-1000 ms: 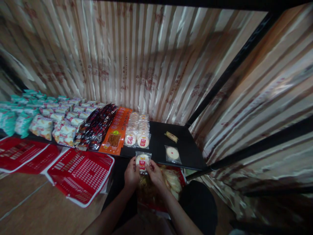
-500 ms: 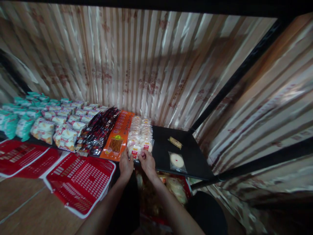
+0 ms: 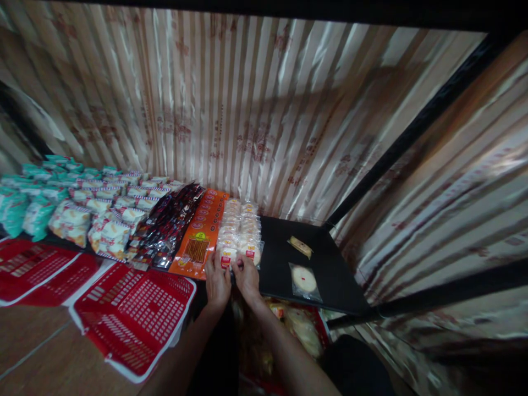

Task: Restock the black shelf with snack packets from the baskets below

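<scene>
Two rows of clear-wrapped round white crackers stand front to back on the black shelf [image 3: 280, 280]. My left hand [image 3: 218, 283] is at the near left side of the left row, its fingers closed on the edge of the front cracker packet [image 3: 226, 257], which has a red label. The right edge of that same packet is between the curled fingers of my right hand [image 3: 247, 279]. Just behind my right hand is the front packet of the right row [image 3: 251, 253]. My fingers hide the lower part of the held packet.
An orange snack bag [image 3: 200, 236], dark shiny packets [image 3: 165, 236], white bags [image 3: 109, 231] and teal bags [image 3: 37, 214] line the shelf leftward. One flat cracker packet [image 3: 304, 279] and a small wrapped bar [image 3: 301, 246] lie right. Red baskets [image 3: 136, 313] stand below; black posts [image 3: 396, 140] frame the right.
Both hands stay at the front packet of the left row, with a slight shift of the fingers. The whole view has moved slightly; the goods on the shelf look unchanged.
</scene>
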Demonstrator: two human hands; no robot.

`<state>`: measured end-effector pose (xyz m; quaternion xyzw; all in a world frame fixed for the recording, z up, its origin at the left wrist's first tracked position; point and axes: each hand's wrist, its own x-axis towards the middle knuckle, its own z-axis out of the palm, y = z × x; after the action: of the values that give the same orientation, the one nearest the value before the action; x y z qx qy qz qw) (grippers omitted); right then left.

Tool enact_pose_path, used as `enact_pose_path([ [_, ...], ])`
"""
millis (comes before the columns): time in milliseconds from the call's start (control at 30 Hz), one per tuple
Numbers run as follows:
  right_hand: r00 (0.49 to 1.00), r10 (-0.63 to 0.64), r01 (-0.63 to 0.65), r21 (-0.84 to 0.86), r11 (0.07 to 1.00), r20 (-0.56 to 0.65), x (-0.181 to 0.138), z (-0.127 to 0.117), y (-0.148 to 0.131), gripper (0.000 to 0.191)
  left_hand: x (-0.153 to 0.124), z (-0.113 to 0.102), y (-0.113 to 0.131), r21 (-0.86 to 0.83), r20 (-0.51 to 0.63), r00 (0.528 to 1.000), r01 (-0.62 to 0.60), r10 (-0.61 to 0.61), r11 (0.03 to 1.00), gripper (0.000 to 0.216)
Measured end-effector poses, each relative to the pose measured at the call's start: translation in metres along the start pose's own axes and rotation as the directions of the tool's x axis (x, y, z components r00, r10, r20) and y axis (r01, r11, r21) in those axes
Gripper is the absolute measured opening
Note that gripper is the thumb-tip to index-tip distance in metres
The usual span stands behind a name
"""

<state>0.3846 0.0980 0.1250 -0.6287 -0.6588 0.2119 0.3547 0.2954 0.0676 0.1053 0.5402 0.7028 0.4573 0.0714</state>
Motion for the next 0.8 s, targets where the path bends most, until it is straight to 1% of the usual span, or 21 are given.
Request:
enact_pose_path([
  [133, 1.000, -0.029, 0.030, 0.023, 0.999, -0.009, 0.002, 0.004, 0.001, 0.018, 0.002, 0.003, 0.002, 0.017, -0.008, 1.000, -0.018, 0.018, 1.000, 0.047],
  [233, 0.998, -0.059, 0.060, 0.055, 0.997, -0.019, -0.001, 0.004, 0.003, 0.026, 0.003, 0.003, 0.003, 0.033, -0.013, 1.000, -0.019, 0.019, 0.999, 0.047],
  [300, 0.993, -0.109, 0.111, 0.041, 0.993, -0.043, -0.004, 0.002, 0.007, 0.032, 0.004, 0.003, 0.003, 0.048, -0.014, 1.000, -0.020, 0.021, 0.999, 0.046],
  [400, 0.971, -0.199, 0.188, -0.093, 0.978, -0.132, -0.008, -0.005, 0.017, 0.038, 0.005, 0.003, 0.003, 0.053, -0.005, 1.000, -0.029, 0.030, 0.998, 0.045],
  [500, 0.943, -0.250, 0.196, -0.242, 0.950, -0.218, -0.007, -0.012, 0.031, 0.038, 0.005, 0.003, 0.003, 0.042, -0.004, 0.999, -0.036, 0.036, 0.998, 0.047],
  [567, 0.935, -0.261, 0.186, -0.296, 0.937, -0.240, -0.005, -0.014, 0.039, 0.038, 0.006, 0.004, 0.004, 0.043, -0.007, 0.999, -0.034, 0.035, 0.998, 0.047],
  [667, 0.942, -0.273, 0.205, -0.311, 0.928, -0.196, 0.000, -0.013, 0.047, 0.040, 0.007, 0.006, 0.004, 0.056, 0.005, 0.999, -0.032, 0.032, 0.998, 0.047],
  [800, 0.955, -0.263, 0.217, -0.275, 0.936, -0.140, 0.003, -0.010, 0.049, 0.043, 0.010, 0.007, 0.004, 0.060, 0.009, 0.999, -0.043, 0.042, 0.997, 0.047],
])
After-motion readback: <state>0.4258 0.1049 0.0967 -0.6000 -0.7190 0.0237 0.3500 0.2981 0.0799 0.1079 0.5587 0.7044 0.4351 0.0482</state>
